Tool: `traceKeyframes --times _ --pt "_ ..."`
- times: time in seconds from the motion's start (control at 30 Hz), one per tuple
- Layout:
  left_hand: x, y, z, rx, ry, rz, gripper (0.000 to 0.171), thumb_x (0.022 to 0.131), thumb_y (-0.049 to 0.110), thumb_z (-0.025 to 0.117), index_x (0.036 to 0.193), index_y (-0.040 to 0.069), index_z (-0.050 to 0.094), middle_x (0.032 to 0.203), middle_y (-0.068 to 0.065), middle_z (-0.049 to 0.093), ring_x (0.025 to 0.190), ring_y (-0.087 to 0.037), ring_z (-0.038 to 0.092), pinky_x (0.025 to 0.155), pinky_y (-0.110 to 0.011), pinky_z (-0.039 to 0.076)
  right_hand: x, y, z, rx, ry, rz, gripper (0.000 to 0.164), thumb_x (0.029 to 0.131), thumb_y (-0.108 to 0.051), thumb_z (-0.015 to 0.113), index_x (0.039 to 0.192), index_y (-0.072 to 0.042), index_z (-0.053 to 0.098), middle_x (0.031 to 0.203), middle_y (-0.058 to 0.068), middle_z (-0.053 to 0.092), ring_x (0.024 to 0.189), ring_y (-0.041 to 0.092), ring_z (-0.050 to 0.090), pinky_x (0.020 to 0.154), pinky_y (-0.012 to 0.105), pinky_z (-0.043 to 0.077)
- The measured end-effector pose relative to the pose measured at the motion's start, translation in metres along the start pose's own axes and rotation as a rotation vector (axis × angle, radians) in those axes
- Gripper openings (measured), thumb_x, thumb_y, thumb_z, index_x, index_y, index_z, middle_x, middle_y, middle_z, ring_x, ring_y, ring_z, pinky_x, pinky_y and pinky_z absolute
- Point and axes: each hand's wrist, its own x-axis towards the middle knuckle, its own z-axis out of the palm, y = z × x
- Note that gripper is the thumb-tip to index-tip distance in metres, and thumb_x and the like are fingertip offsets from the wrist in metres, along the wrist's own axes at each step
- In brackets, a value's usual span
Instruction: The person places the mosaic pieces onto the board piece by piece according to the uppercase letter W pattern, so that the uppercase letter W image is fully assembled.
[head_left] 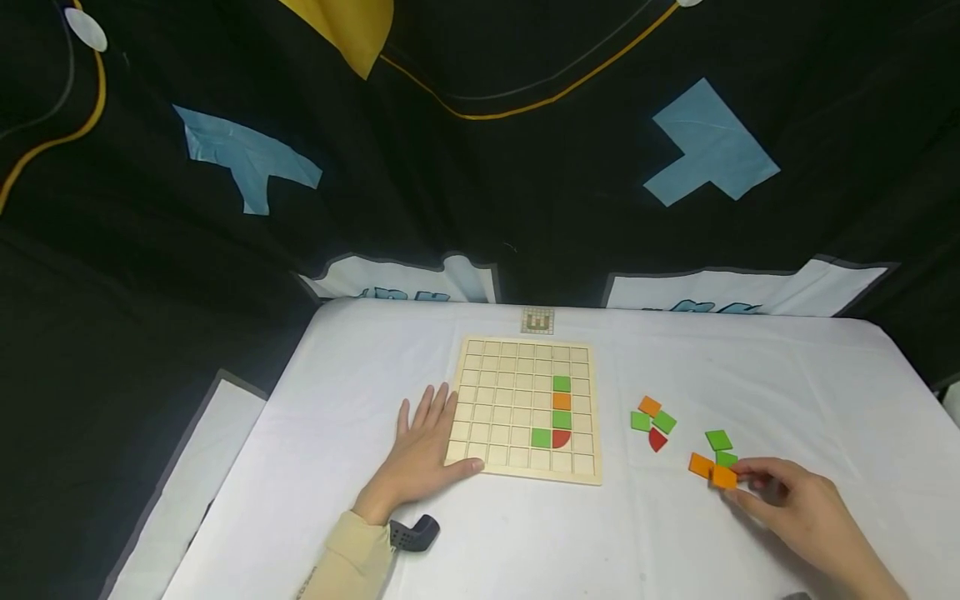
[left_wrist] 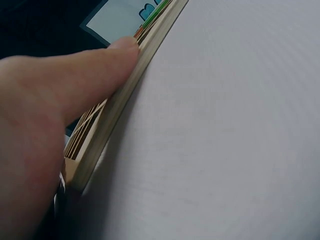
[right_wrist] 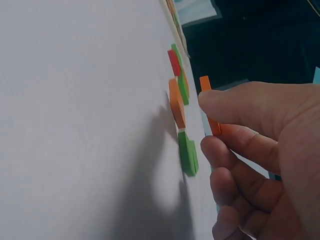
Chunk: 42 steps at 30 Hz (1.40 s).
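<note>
A wooden grid board [head_left: 495, 411] lies on the white table. Its right part holds green and orange square tiles and a red quarter-round tile [head_left: 561, 438]. My left hand [head_left: 422, 460] rests along the board's left side, fingers straight; its thumb [left_wrist: 107, 67] lies over the near edge. My right hand [head_left: 802, 504] pinches an orange square tile [head_left: 723, 477] between thumb and fingers. In the right wrist view this tile [right_wrist: 204, 81] is raised off the cloth. Beneath and beside it lie another orange tile [head_left: 701, 465] and two green tiles [head_left: 717, 439].
Between the board and my right hand sits a small group: an orange tile [head_left: 650, 406], two green tiles [head_left: 663, 422] and a red quarter-round tile [head_left: 657, 439]. A small patterned square [head_left: 537, 321] is behind the board. Dark cloth [head_left: 480, 192] hangs behind the table.
</note>
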Motion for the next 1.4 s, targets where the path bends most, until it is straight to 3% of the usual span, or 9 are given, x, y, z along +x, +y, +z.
traceKeyframes --times 0.23,0.57,0.8,1.07,1.4 --pt "0.002 0.001 0.000 0.007 -0.006 0.000 0.112 0.088 0.074 0.054 0.160 -0.001 0.012 0.167 -0.019 0.004 0.153 -0.038 -0.002 0.117 -0.065 -0.006 0.007 -0.013 0.005 0.022 -0.058 0.013 0.032 0.079 -0.017 0.085 0.107 -0.007 0.074 0.089 -0.001 0.067 0.074 0.015 0.049 0.059 0.022 0.040" --pt "0.004 0.000 0.003 0.003 -0.007 -0.002 0.112 0.087 0.074 0.054 0.160 -0.001 0.013 0.167 -0.019 0.004 0.153 -0.037 -0.003 0.117 -0.065 -0.006 0.015 -0.036 0.012 0.119 -0.034 -0.112 0.027 0.077 -0.013 0.086 0.101 -0.016 0.075 0.088 -0.006 0.065 0.075 0.006 0.052 0.061 0.021 0.043" --pt "0.002 0.001 0.001 -0.020 0.006 0.008 0.111 0.088 0.072 0.056 0.159 -0.002 0.013 0.167 -0.019 0.005 0.153 -0.038 -0.002 0.117 -0.065 -0.006 0.023 -0.051 0.018 0.128 -0.028 -0.188 0.027 0.076 -0.010 0.086 0.098 -0.019 0.075 0.088 -0.009 0.066 0.076 0.006 0.057 0.065 0.022 0.050" --pt "-0.002 0.001 0.002 -0.015 0.013 0.005 0.111 0.088 0.072 0.056 0.159 -0.003 0.015 0.166 -0.020 0.006 0.153 -0.038 0.000 0.117 -0.065 -0.005 0.029 -0.073 0.027 0.140 -0.053 -0.178 0.026 0.076 -0.017 0.088 0.099 -0.021 0.076 0.099 -0.006 0.070 0.080 0.011 0.055 0.063 0.023 0.044" --pt "-0.002 -0.001 0.001 -0.020 0.027 0.009 0.110 0.087 0.072 0.056 0.159 -0.002 0.016 0.166 -0.020 0.008 0.153 -0.040 0.001 0.116 -0.066 -0.004 0.040 -0.096 0.044 0.133 -0.024 -0.207 0.025 0.075 -0.017 0.088 0.097 -0.019 0.077 0.092 -0.008 0.069 0.079 0.010 0.057 0.066 0.025 0.046"
